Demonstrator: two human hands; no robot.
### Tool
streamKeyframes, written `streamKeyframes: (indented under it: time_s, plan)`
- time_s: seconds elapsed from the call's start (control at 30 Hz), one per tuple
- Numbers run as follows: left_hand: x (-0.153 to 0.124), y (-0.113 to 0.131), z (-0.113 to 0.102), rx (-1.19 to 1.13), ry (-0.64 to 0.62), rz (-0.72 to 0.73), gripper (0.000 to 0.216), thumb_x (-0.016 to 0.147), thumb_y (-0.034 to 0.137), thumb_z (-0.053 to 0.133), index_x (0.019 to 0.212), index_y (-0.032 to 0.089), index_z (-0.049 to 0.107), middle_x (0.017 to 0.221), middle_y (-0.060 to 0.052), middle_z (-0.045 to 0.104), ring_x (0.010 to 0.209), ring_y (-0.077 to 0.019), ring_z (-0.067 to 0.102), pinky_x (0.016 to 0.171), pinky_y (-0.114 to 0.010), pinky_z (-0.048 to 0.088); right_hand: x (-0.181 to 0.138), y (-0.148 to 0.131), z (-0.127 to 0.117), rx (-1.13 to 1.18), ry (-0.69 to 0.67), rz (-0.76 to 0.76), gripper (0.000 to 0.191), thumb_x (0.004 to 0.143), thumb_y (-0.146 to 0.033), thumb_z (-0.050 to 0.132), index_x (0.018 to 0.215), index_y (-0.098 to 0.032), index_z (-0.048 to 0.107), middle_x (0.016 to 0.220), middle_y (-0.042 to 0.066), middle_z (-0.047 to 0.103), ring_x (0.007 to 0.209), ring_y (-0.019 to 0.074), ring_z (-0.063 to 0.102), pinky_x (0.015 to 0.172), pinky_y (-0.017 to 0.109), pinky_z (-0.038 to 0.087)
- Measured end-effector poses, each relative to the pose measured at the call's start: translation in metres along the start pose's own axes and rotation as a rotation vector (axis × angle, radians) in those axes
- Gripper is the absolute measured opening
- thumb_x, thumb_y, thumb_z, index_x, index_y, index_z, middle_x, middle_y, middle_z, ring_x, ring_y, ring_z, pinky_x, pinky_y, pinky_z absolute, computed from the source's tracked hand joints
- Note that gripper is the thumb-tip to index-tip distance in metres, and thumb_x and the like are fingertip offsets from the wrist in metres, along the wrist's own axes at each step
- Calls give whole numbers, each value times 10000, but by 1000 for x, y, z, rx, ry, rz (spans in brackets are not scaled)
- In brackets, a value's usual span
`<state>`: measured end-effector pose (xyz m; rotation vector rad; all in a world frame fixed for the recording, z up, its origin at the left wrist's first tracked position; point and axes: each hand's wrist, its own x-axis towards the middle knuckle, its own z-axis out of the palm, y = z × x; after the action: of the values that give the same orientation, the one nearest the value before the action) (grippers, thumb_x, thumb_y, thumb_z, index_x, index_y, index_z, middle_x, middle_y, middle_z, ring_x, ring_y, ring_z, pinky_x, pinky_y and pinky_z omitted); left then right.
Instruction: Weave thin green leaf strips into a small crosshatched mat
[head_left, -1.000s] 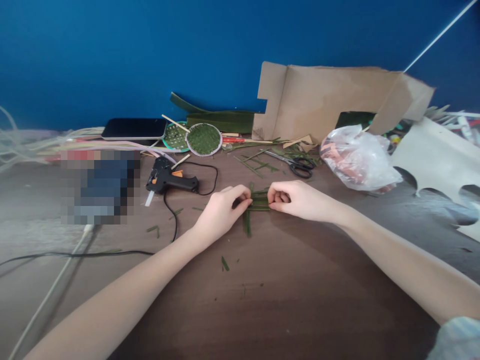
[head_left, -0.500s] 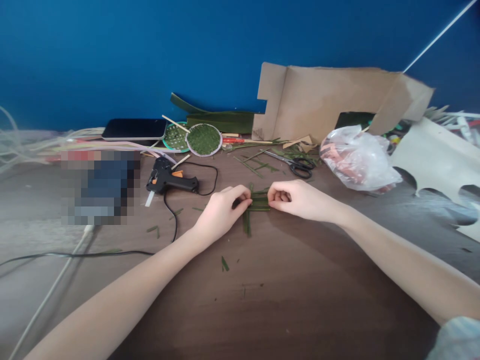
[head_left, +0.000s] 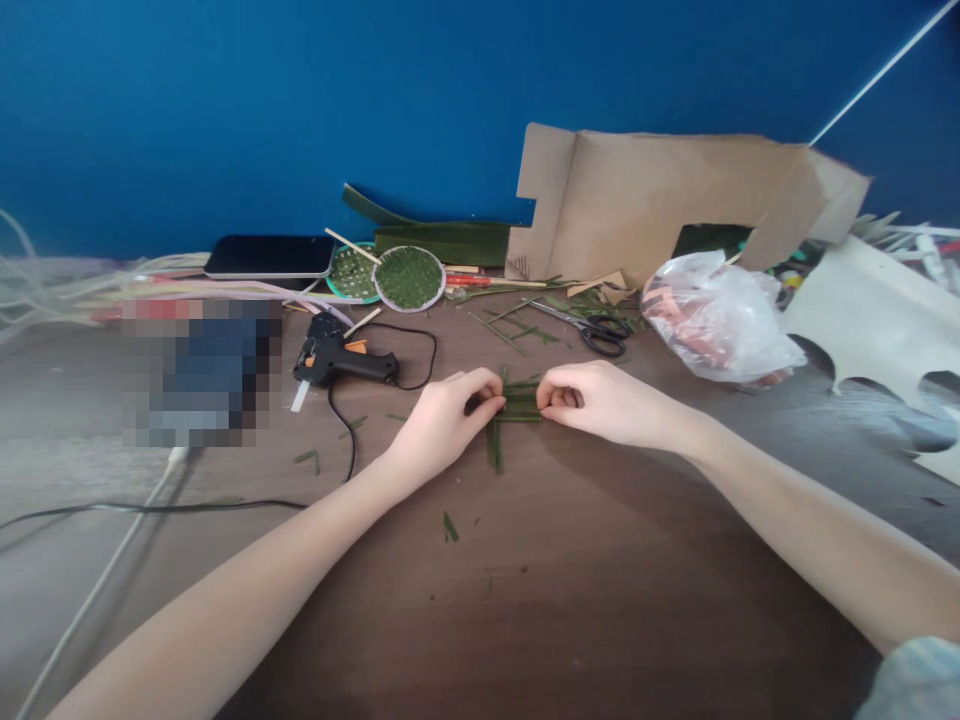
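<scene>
Several narrow green leaf strips (head_left: 522,408) lie crossed on the brown table between my hands, some running sideways and others pointing toward me. My left hand (head_left: 452,415) pinches the strips at their left side, thumb and forefinger together. Across from it, my right hand (head_left: 592,400) has its fingertips closed on the right ends of the sideways strips. My fingers hide parts of the crossing. Small leaf scraps (head_left: 450,527) lie on the table nearer to me.
A black glue gun (head_left: 341,358) with its cord lies left of my hands. Behind them are scissors (head_left: 600,332), round woven green discs (head_left: 409,278), a plastic bag (head_left: 720,318) and folded cardboard (head_left: 645,190). A phone (head_left: 268,257) lies at the back left, before the blue wall.
Hardly anything differs. Both hands keep their pinch on the leaf strips in nearly the same place, and the whole view has shifted very slightly.
</scene>
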<state>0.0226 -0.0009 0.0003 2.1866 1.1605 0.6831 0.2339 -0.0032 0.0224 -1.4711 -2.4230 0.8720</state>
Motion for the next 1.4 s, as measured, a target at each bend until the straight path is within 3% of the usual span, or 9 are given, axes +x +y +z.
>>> streamKeyframes:
  time_s: [0.33, 0.77, 1.4]
  plan:
    - [0, 1, 0, -7, 5, 3, 40, 808, 156, 543, 799, 195, 546, 755, 38, 629, 733, -117, 605, 698, -217, 435, -2, -10, 0, -143, 26, 29, 86, 770, -219, 502, 729, -191, 572, 694, 9, 586, 644, 130, 508, 593, 251, 334]
    - [-1, 2, 0, 11, 14, 6, 52, 805, 146, 560, 794, 195, 544, 757, 39, 625, 737, -114, 602, 700, -213, 426, -1, -5, 1, 13, 31, 52, 82, 758, -231, 500, 718, -189, 557, 650, -12, 587, 570, 107, 505, 563, 239, 364]
    - [-1, 1, 1, -3, 22, 11, 53, 806, 143, 560, 795, 192, 542, 748, 45, 615, 724, -110, 593, 683, -208, 415, -2, -9, 5, 17, 70, 143, 84, 752, -251, 555, 700, -197, 591, 641, -21, 622, 578, 110, 558, 554, 223, 383]
